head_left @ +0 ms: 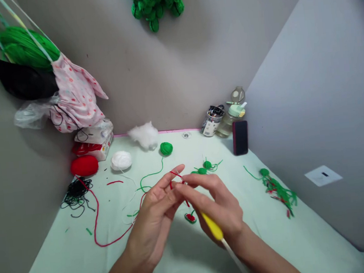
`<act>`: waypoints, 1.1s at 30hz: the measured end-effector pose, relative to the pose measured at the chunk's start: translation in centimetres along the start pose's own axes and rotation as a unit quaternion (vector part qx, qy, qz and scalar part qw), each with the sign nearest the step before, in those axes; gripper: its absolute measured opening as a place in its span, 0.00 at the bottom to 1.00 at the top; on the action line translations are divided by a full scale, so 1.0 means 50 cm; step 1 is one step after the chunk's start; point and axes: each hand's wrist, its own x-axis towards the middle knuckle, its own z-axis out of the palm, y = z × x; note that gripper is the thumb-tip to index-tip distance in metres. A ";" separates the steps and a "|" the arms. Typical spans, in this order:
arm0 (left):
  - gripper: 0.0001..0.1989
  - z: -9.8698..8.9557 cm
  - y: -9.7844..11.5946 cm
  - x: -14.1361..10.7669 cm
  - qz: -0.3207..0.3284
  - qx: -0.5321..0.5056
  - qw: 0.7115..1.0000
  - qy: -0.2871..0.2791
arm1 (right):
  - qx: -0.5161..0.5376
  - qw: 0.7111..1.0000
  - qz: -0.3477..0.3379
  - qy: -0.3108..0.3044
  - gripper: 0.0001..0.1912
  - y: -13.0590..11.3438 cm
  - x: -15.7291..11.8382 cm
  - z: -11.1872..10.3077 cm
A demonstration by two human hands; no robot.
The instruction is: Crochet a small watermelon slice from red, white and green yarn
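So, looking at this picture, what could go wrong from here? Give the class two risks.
First, the red yarn runs from its ball toward the left hand, near loose green strands and white strands; it might snag or tangle with them. Second, the red yarn is thin and drawn between the fingertips of the left hand and right hand, which holds a yellow-handled tool; it could slip off.

Left hand and right hand meet over the table, a phone off to the right.
Looking across, left to right: a thread tangle before one yarn skein, packs stacked behind it, a second skein, a stuffing tuft, a yarn ball, a jar, then a bottle behind the phone.
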 end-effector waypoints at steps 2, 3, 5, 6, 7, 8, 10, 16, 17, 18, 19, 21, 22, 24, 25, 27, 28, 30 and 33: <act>0.21 -0.004 0.005 0.004 -0.019 -0.033 0.999 -0.006 | 0.090 0.992 0.079 0.025 0.18 0.006 0.006 -0.006; 0.21 -0.006 0.008 0.005 -0.019 -0.041 0.999 -0.005 | 0.148 0.981 0.121 0.039 0.16 0.009 0.012 -0.011; 0.19 -0.010 0.013 0.006 -0.010 -0.047 0.999 -0.001 | 0.264 0.945 0.183 0.059 0.12 0.017 0.023 -0.019; 0.18 -0.010 0.014 0.006 -0.006 -0.046 0.999 0.001 | 0.312 0.926 0.202 0.065 0.11 0.020 0.027 -0.021; 0.17 -0.010 0.013 0.005 0.001 -0.041 0.999 0.002 | 0.351 0.909 0.216 0.065 0.10 0.022 0.030 -0.021; 0.17 -0.009 0.011 0.003 0.010 -0.031 0.999 0.005 | 0.374 0.898 0.224 0.061 0.10 0.023 0.031 -0.020; 0.19 -0.005 0.002 0.001 0.037 0.005 0.999 0.015 | 0.344 0.912 0.221 0.038 0.10 0.020 0.027 -0.013; 0.27 0.006 -0.020 -0.005 0.042 0.055 0.998 0.010 | 0.007 0.999 0.028 0.034 0.23 0.000 -0.001 0.012; 0.25 0.006 -0.018 -0.005 0.033 0.052 0.998 0.006 | 0.025 0.998 0.036 0.040 0.24 -0.001 -0.001 0.012; 0.23 0.006 -0.015 -0.005 0.027 0.050 0.998 0.003 | 0.064 0.995 0.061 0.041 0.23 -0.001 0.002 0.011; 0.22 0.006 -0.012 -0.005 0.024 0.047 0.999 0.000 | 0.114 0.988 0.095 0.043 0.22 0.000 0.006 0.009; 0.21 0.005 -0.005 -0.004 0.025 0.039 0.999 -0.004 | 0.216 0.962 0.162 0.044 0.16 0.005 0.015 0.006; 0.20 0.005 -0.002 -0.003 0.026 0.037 0.999 -0.004 | 0.260 0.945 0.192 0.047 0.12 0.008 0.018 0.005; 0.19 0.004 0.003 -0.001 0.027 0.040 0.999 -0.001 | 0.327 0.912 0.243 0.053 0.08 0.016 0.020 0.004; 0.20 0.004 0.004 0.000 0.028 0.044 0.999 0.002 | 0.351 0.898 0.262 0.050 0.07 0.020 0.020 0.004; 0.20 0.002 0.006 0.001 0.028 0.055 0.998 0.010 | 0.380 0.877 0.290 0.040 0.07 0.025 0.017 0.003; 0.20 0.001 0.006 0.001 0.028 0.059 0.998 0.013 | 0.390 0.870 0.299 0.037 0.07 0.028 0.016 0.002; 0.20 -0.001 0.007 0.001 0.025 0.067 0.997 0.012 | 0.407 0.857 0.313 0.033 0.09 0.030 0.018 0.000; 0.19 -0.003 0.008 -0.001 0.022 0.073 0.997 0.001 | 0.440 0.838 0.322 0.022 0.10 0.032 0.025 -0.004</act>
